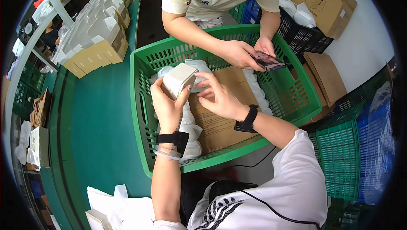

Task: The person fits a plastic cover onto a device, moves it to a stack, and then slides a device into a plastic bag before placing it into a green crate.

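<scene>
fingers [157,88] and thumb of the left hand [167,109] pinch a small white box [179,78] over a green crate [212,160]. the right hand [224,101], fingers loosely spread and curved, has the box just beside it at ten o'clock; whether a fingertip touches it, i cannot tell. beneath them, white wrapped bundles [192,133] lie at nine o'clock of a brown cardboard sheet [222,128]. at one o'clock a co-worker's hands [237,55] hold a phone [270,61]. a green tabletop [101,124] spreads at nine, open cartons [94,41] at ten.
</scene>
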`<state>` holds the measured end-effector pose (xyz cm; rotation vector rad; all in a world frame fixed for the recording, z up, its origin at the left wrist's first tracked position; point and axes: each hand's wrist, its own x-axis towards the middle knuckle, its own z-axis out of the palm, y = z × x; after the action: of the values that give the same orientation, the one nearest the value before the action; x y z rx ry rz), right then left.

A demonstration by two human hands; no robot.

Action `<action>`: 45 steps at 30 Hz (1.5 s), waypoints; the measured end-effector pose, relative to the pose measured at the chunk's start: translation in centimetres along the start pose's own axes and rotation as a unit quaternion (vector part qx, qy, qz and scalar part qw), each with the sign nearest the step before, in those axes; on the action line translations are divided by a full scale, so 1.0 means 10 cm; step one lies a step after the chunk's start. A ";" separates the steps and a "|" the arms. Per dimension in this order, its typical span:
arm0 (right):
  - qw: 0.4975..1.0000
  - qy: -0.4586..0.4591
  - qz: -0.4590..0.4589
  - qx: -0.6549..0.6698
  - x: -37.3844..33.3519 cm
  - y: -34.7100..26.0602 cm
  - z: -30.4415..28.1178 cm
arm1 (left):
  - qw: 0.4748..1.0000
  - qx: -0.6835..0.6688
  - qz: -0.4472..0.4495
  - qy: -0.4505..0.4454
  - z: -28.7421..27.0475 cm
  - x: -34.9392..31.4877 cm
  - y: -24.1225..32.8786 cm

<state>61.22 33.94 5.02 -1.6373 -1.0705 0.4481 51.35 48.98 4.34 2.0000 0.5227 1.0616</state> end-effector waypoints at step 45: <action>0.708 -0.201 0.315 0.599 -0.08 0.13 -0.01 | 0.931 -0.237 -0.185 0.204 0.04 0.00 -0.04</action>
<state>61.41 33.22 3.66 -0.6129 -0.2211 1.6190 51.68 49.03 3.90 1.2027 0.7452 1.2253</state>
